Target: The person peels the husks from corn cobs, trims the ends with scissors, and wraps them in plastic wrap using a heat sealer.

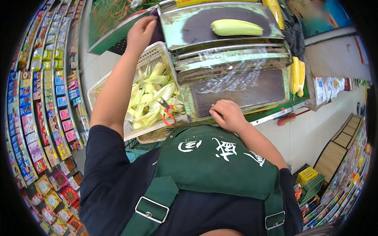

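Observation:
My left hand [141, 34] is stretched out beyond the far rim of a white plastic crate [132, 134], beside something dark purple [158, 31]. Its fingertips are blurred, so any hold is hidden. My right hand [228, 115], fingers loosely curled, is at the near edge of the dark plate [262, 91] of a cling-film wrapping machine [184, 103]. Whether it pinches anything cannot be seen. Crumpled clear film [233, 78] lies across the machine's rollers and plate. One pale green ear of corn in its husk [236, 28] rests on the upper plate.
Stripped corn husks [153, 91] fill the crate, with red-handled pliers or snips [168, 113] on top. Wrapped yellow corn [296, 75] stands at the machine's right. A green-sided bin [110, 22] of chillies is at far left. Shelves of packaged goods [41, 88] line the left; a blurred person [319, 17] is at upper right.

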{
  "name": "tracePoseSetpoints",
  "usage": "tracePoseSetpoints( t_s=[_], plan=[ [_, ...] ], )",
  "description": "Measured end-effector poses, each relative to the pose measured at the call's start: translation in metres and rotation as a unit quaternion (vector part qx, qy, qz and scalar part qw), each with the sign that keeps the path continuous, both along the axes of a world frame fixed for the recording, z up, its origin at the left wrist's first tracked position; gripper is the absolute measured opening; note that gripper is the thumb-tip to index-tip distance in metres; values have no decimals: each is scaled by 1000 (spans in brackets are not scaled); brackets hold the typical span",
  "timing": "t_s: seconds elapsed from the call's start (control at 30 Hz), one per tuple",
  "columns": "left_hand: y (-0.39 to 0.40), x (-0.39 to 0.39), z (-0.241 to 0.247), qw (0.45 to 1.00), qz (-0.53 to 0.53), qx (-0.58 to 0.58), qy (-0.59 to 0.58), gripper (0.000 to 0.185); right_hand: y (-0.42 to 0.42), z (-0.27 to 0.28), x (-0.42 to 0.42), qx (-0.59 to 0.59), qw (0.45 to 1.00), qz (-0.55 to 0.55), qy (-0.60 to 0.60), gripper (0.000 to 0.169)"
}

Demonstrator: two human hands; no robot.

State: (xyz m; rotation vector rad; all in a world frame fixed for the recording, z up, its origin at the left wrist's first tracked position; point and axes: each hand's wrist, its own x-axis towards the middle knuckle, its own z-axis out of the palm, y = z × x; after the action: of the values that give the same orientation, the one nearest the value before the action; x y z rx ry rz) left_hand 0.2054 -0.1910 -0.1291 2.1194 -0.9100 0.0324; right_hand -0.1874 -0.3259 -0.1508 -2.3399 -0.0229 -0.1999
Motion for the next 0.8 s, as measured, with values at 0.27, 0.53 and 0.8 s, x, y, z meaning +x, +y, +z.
tracePoseSetpoints(
  t_s=[0.27,0.53,0.8],
  plan=[
    [123,-22,-192,966,110,164,165,29,17,-22,33,-211,973,41,-84,29],
    [111,-49,-252,879,142,385,242,63,17,-19,40,-216,972,52,-77,29],
    [146,-67,-120,951,38,-20,307,75,21,-22,36,-224,970,34,-93,27]
  ],
)
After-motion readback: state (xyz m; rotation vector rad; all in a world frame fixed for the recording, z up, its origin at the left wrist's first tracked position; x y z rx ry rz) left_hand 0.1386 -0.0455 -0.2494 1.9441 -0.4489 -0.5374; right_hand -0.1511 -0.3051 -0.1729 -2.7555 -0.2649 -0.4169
